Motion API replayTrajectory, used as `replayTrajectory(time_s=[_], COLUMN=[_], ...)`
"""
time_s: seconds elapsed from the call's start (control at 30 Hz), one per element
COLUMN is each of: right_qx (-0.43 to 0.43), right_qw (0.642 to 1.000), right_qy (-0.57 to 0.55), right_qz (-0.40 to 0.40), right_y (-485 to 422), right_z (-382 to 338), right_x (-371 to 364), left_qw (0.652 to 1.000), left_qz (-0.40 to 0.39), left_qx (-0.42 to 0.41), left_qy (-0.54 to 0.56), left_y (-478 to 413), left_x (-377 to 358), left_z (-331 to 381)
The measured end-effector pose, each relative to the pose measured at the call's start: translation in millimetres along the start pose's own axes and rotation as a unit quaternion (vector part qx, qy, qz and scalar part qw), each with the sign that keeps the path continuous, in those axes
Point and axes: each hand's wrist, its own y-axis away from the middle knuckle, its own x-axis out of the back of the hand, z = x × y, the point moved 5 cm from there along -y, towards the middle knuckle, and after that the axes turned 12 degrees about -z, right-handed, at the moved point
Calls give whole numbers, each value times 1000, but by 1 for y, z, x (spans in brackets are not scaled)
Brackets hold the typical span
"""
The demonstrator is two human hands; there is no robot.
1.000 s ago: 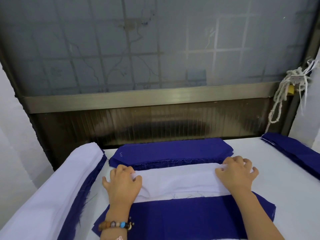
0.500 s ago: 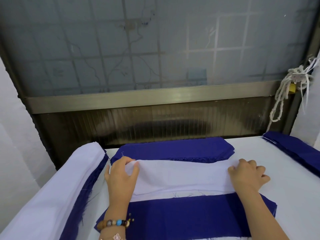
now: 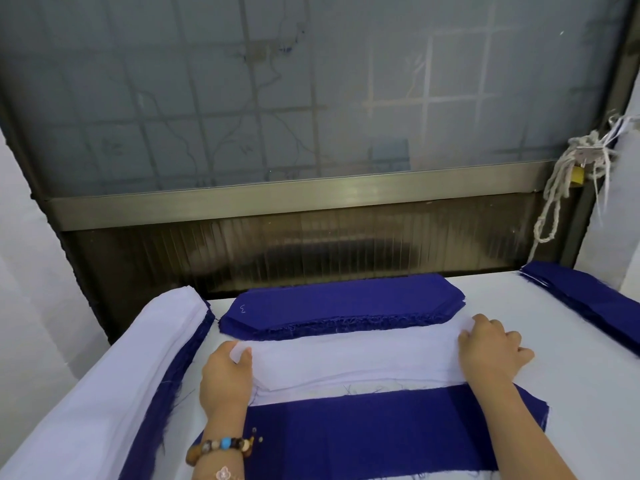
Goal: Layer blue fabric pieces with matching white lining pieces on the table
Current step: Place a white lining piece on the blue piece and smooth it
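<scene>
A white lining piece (image 3: pixel 353 358) lies across the table in front of me, on top of a thin pile of white pieces. My left hand (image 3: pixel 225 377) pinches its left end between thumb and fingers. My right hand (image 3: pixel 488 348) grips its right end with curled fingers. A blue fabric piece (image 3: pixel 363 434) lies flat just nearer to me, under my forearms. Behind the lining sits a stack of blue pieces (image 3: pixel 341 304) with frayed front edges.
A thick pile of white cloth over blue (image 3: pixel 114 379) runs along the left edge of the white table (image 3: pixel 571 403). Another blue stack (image 3: pixel 595 299) lies at the right edge. A metal-framed window (image 3: pixel 294 199) and a knotted cord (image 3: pixel 561 188) stand behind the table.
Both hands moved apart along the white lining, my left hand toward me and my right hand farther right. The lining now lies stretched flatter, and the blue stack behind it shows more.
</scene>
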Motion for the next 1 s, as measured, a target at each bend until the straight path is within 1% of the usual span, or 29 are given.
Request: replayTrajectory(time_s=[0.1, 0.2, 0.3, 0.37, 0.43, 0.5, 0.57, 0.63, 0.73, 0.8, 0.9, 1.0], right_qx=[7, 41, 71, 71, 73, 79, 83, 85, 91, 100, 115, 120], right_qw=[1000, 997, 994, 995, 996, 996, 996, 994, 986, 984, 988, 989], right_qy=[8, 62, 79, 62, 55, 45, 22, -31, -95, -100, -64, -56], right_qz=[-3, -23, -40, -33, -17, -12, -23, -54, -101, -107, -84, -69], right_y=[3, 1, -4, -4, 0, 6, 14, 21, 37, 47, 56, 57], right_z=[-1, -2, 8, 18, 27, 36, 46, 54, 61, 64, 67, 68], right_x=[-1, 3, 16, 31, 44, 51, 52, 48, 33, 21, 13, 13], left_qw=[999, 998, 999, 999, 998, 998, 997, 998, 998, 998, 998, 997], left_qz=[-19, -2, 27, 42, 42, 35, 32, 25, -7, -30, -52, -67], left_qx=[41, 55, 26, -9, -34, -41, -53, -53, -41, -27, 3, 20], left_qy=[15, 11, -3, -11, -24, -31, -37, -37, -40, -49, -43, -33], left_y=[0, 4, 13, 17, 21, 25, 31, 38, 50, 57, 69, 77], left_x=[1, 6, 14, 20, 25, 33, 42, 50, 61, 64, 61, 54], left_z=[-2, 2, 17, 29, 37, 39, 37, 29, 10, -4, -21, -30])
